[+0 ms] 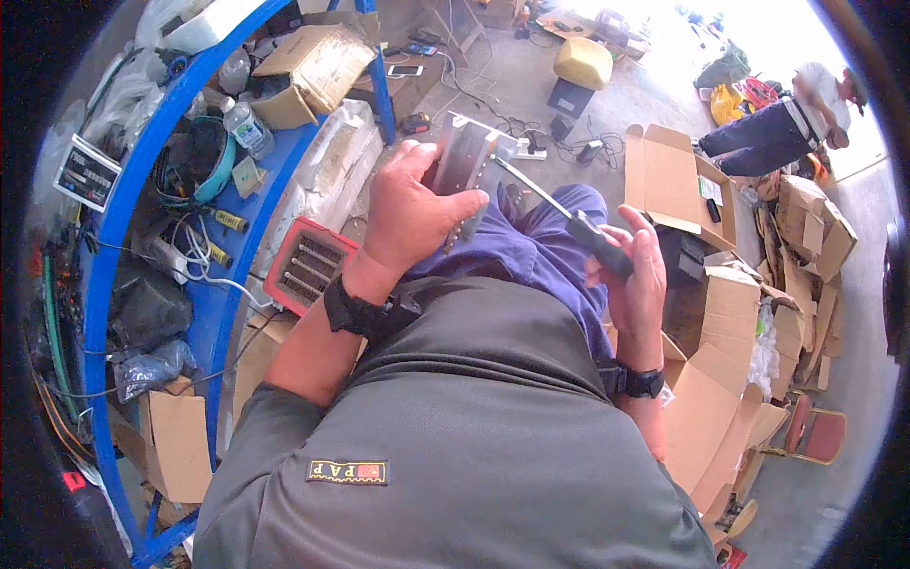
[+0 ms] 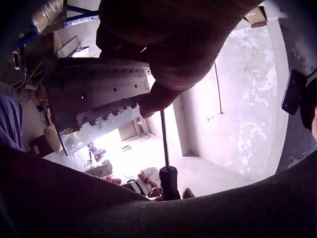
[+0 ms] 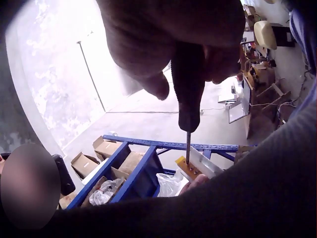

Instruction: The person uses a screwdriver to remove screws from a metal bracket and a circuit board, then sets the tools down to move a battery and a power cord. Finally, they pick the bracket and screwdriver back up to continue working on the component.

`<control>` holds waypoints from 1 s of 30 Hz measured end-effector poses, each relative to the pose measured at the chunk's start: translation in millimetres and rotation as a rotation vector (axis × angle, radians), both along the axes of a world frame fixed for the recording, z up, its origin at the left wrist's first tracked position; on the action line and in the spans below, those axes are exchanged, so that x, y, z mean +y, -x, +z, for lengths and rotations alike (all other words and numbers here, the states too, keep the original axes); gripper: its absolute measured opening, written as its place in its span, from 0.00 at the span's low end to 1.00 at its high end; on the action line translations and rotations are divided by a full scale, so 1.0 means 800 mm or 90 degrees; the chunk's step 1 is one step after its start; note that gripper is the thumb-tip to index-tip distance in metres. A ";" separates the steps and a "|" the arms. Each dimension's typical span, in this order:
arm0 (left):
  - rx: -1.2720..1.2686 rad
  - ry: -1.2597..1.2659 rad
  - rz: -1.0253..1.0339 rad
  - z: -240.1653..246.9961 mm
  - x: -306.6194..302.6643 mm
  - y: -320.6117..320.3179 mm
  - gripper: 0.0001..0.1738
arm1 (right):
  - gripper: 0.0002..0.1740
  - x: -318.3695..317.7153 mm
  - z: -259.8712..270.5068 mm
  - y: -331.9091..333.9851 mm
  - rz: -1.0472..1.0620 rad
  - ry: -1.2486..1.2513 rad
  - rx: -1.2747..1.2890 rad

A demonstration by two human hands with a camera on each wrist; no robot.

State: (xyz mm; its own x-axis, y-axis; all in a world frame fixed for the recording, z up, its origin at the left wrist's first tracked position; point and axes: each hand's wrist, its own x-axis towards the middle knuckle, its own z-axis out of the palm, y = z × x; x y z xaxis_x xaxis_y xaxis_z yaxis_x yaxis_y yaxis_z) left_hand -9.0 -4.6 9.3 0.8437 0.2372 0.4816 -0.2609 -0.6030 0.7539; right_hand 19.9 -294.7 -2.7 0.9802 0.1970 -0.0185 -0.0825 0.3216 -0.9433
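Observation:
My left hand (image 1: 409, 207) grips a grey metal housing (image 1: 463, 159) above my lap, with the thumb on its near side. Small holes run along the housing's edge, seen closer in the left wrist view. In my right hand (image 1: 637, 277) is a screwdriver (image 1: 599, 241) with a black handle, held by curled fingers. Its slim shaft points left, and the tip is right at the housing's edge. In the right wrist view the tip overlaps a yellow-orange strip (image 3: 188, 169) with small dark spots on the held piece.
A blue shelf rack (image 1: 210, 308) on the left carries a water bottle (image 1: 248, 131), cables and a cardboard box (image 1: 318, 74). Beside my left forearm is a red slotted tray (image 1: 305, 269). Open cartons (image 1: 668, 175) stand on the right. Another person (image 1: 773, 133) is farther back.

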 end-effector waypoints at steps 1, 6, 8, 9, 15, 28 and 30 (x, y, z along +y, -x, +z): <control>-0.008 0.007 0.003 0.000 0.000 0.000 0.27 | 0.23 -0.001 0.000 0.000 0.036 0.006 0.023; -0.012 -0.012 0.024 -0.006 0.003 -0.002 0.27 | 0.30 0.007 -0.003 0.002 -0.017 0.088 -0.096; -0.007 -0.012 0.032 -0.008 0.003 -0.002 0.27 | 0.33 0.005 -0.006 0.002 -0.060 0.138 -0.191; -0.010 -0.013 0.030 -0.009 0.004 -0.003 0.27 | 0.33 0.002 -0.005 0.001 -0.041 0.141 -0.186; 0.021 0.025 0.039 -0.009 0.003 -0.001 0.26 | 0.30 -0.003 -0.011 0.005 0.004 0.043 -0.109; 0.094 0.192 -0.039 -0.018 0.004 -0.004 0.26 | 0.27 0.003 -0.009 0.006 0.014 0.046 -0.097; 0.082 0.180 -0.041 -0.019 0.005 -0.005 0.26 | 0.27 0.003 -0.009 0.006 0.015 0.044 -0.096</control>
State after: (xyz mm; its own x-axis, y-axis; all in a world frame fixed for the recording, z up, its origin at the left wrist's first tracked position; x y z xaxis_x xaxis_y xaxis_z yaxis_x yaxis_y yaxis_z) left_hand -4.9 -0.5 -6.2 0.9110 0.2909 0.2923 -0.1830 -0.3500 0.9187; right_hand 15.0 -292.1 -9.7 0.9680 0.2238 0.1135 0.0541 0.2558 -0.9652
